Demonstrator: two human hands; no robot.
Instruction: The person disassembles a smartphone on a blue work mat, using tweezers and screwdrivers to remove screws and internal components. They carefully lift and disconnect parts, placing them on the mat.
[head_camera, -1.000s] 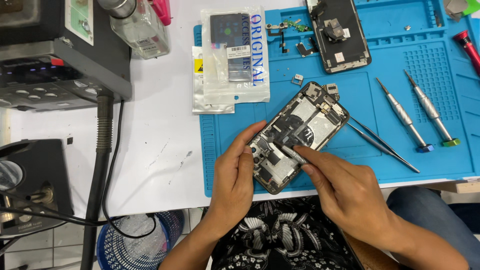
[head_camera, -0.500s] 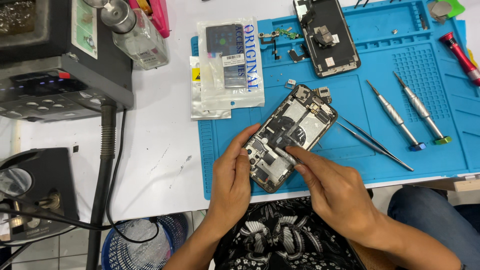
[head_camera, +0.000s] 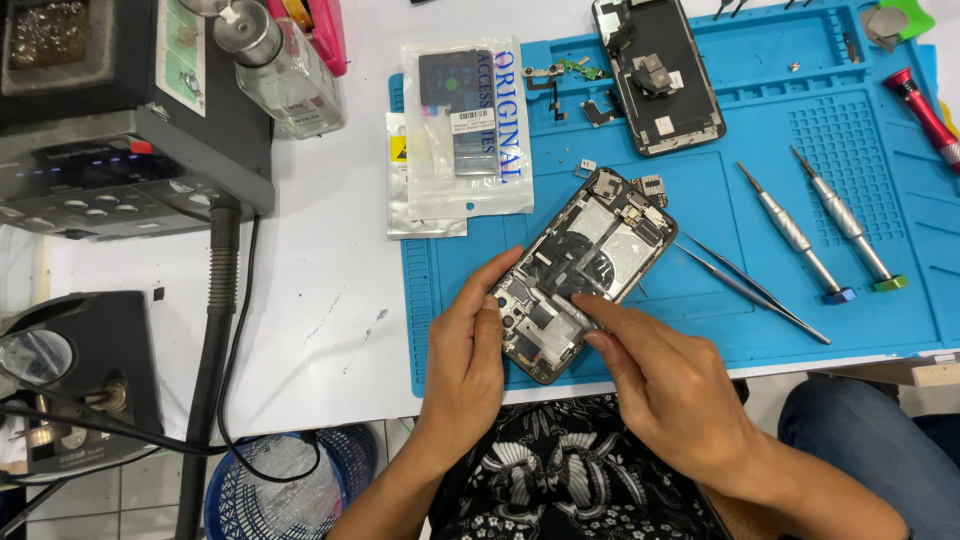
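An opened phone body with its inner boards showing lies tilted on the blue work mat. My left hand grips its lower left edge, thumb along the side. My right hand presses its fingertips onto the inner parts near the lower end; whether a small part sits under them is hidden. A detached phone screen lies face down at the mat's far edge, with small loose parts beside it.
Tweezers and two screwdrivers lie right of the phone. A clear parts bag overlaps the mat's left corner. A glass bottle, a grey station, cables and a blue basket are on the left.
The view has shifted a little; both hands stay on the phone, and my right fingertips have crept slightly along its inner parts.
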